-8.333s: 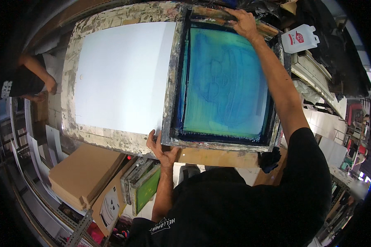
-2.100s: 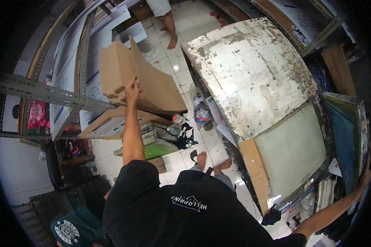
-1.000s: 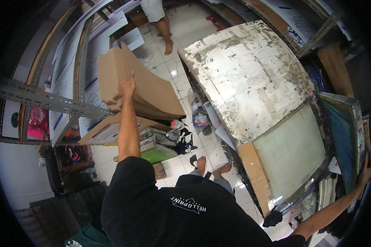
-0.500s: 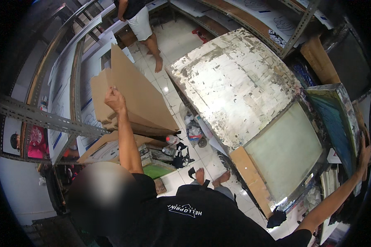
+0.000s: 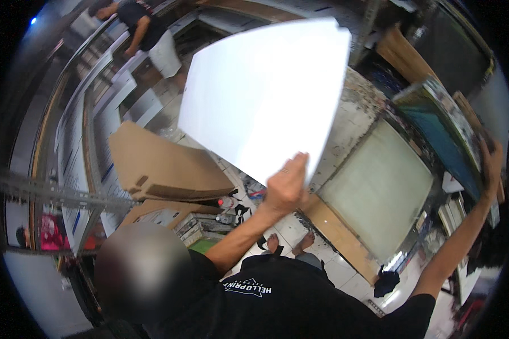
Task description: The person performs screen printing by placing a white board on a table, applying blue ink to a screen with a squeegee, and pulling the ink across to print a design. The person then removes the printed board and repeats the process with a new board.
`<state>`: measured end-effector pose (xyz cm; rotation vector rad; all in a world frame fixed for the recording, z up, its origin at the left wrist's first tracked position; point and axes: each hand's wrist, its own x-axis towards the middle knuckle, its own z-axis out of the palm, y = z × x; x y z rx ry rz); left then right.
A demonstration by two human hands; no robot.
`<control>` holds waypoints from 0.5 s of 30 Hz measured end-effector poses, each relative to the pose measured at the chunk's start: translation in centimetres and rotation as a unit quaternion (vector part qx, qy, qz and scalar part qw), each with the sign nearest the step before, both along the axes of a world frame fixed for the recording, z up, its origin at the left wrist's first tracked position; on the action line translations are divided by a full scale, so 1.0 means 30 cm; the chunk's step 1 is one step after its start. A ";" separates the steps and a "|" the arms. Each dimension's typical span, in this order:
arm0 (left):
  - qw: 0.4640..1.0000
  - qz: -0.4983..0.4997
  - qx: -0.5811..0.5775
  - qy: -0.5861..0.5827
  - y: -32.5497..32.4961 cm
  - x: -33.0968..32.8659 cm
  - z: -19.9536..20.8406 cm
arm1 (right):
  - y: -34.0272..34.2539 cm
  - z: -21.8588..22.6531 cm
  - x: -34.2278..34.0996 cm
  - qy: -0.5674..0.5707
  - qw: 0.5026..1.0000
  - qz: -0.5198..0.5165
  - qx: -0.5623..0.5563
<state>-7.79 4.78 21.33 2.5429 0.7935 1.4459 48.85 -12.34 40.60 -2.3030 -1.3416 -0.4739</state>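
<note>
Wearer's left hand (image 5: 287,185) and right hand (image 5: 491,164): two in all
White sheet (image 5: 263,99): one showing; any beneath cannot be told
Raised teal screen (image 5: 438,131): one
Desk (image 5: 343,238): one
Pale panel (image 5: 382,189): one
Bare feet (image 5: 303,243) of the wearer: two
Bottles (image 5: 226,202): two
Cardboard pile (image 5: 164,161): one, sheet count unclear
Black cloth (image 5: 386,282): one
Co-worker in pale shorts (image 5: 146,34): one

smooth paper-like sheet (image 5: 263,93) in the left hand (image 5: 287,185), rough blotched frame (image 5: 456,117) at the right hand (image 5: 492,161), smooth pale panel (image 5: 383,189) between them, matt cardboard (image 5: 163,160) and dull grey metal beam (image 5: 68,195) left of both
</note>
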 end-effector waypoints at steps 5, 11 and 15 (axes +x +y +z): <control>0.973 -0.129 -0.082 0.172 -0.304 0.377 -0.250 | 0.053 0.044 -0.134 0.065 0.997 0.046 0.016; 0.785 -0.455 -0.306 0.288 -0.516 0.456 -0.121 | 0.046 0.070 -0.183 0.054 0.997 0.054 0.026; 0.896 -0.174 -0.349 0.213 -0.198 0.517 -0.394 | 0.057 0.096 -0.269 0.003 0.999 0.018 0.028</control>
